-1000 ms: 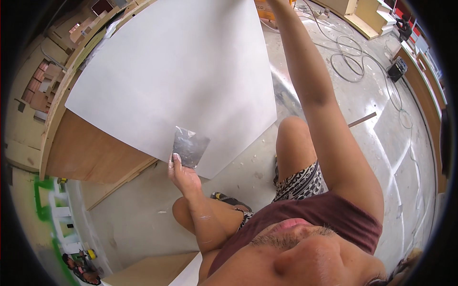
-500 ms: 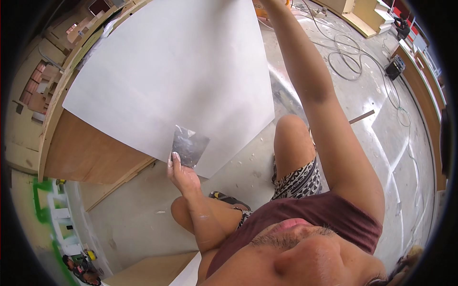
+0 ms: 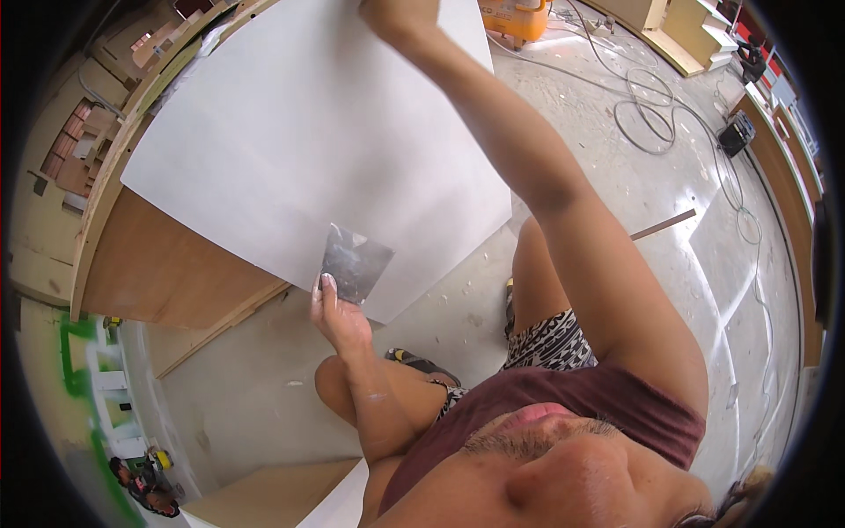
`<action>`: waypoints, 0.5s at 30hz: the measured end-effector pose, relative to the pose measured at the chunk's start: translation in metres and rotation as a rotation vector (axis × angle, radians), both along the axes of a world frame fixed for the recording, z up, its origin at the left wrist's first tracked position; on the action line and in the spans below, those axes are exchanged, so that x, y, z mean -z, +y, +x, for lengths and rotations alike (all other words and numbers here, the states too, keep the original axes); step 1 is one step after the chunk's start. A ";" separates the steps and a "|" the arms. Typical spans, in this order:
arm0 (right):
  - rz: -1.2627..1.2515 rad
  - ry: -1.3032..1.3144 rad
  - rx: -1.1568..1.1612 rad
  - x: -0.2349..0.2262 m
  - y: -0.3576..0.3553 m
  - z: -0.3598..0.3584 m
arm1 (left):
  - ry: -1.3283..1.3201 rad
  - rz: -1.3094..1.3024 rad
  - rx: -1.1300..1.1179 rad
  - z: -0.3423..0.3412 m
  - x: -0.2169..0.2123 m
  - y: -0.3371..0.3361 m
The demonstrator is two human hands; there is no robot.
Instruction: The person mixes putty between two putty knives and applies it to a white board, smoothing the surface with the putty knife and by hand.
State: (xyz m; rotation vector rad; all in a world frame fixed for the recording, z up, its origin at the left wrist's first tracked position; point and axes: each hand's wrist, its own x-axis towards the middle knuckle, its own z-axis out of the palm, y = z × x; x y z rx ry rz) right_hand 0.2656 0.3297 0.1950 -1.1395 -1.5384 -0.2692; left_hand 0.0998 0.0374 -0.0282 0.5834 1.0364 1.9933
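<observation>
My left hand (image 3: 341, 319) grips a flat, squarish, dark grey plate (image 3: 356, 264) by its lower left corner, thumb on top. Whitish smears mark the plate's face and my thumb. Below and behind the plate lies a large white panel (image 3: 264, 150), whose near corner shows just under it. My right arm reaches far forward over the panel. At the top edge of the picture my right hand (image 3: 400, 19) is curled over the panel's far part. Its fingers are largely cut off or hidden, so what they hold cannot be made out.
Brown plywood (image 3: 189, 255) stands under the panel's left side. To the right, hoses (image 3: 647, 123) coil on the concrete floor by an orange machine (image 3: 519, 19) and a black box (image 3: 736, 136). A thin strip (image 3: 664, 224) lies near my knee. Another person (image 3: 145, 488) is at lower left.
My right hand has come from beyond the top edge to the left and nearer, over the white panel. My left hand and the plate have hardly moved.
</observation>
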 end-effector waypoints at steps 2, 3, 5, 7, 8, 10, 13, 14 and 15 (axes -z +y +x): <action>0.135 -0.031 -0.074 0.012 -0.019 -0.017 | -0.009 -0.008 0.003 -0.003 0.004 0.001; 0.136 -0.029 -0.078 0.013 -0.022 -0.015 | -0.017 -0.015 0.007 -0.005 0.006 0.001; 0.027 -0.151 -0.251 0.017 -0.028 0.000 | -0.016 -0.015 -0.006 -0.006 0.007 -0.001; -0.166 -0.020 -0.178 0.005 -0.023 0.022 | -0.013 -0.016 -0.028 -0.006 0.005 -0.003; -0.131 0.121 -0.216 0.003 -0.015 0.040 | 0.006 -0.006 -0.039 -0.005 0.003 -0.004; -0.044 0.235 -0.087 -0.004 0.024 0.082 | 0.016 0.013 -0.030 0.002 0.002 -0.001; -0.111 0.305 -0.045 -0.010 0.050 0.106 | 0.005 0.010 -0.027 -0.001 0.004 -0.002; -0.110 0.310 -0.014 -0.010 0.055 0.105 | 0.008 -0.002 -0.015 -0.001 0.003 -0.003; -0.109 0.309 -0.017 -0.010 0.060 0.105 | 0.011 -0.013 -0.003 -0.001 0.002 -0.004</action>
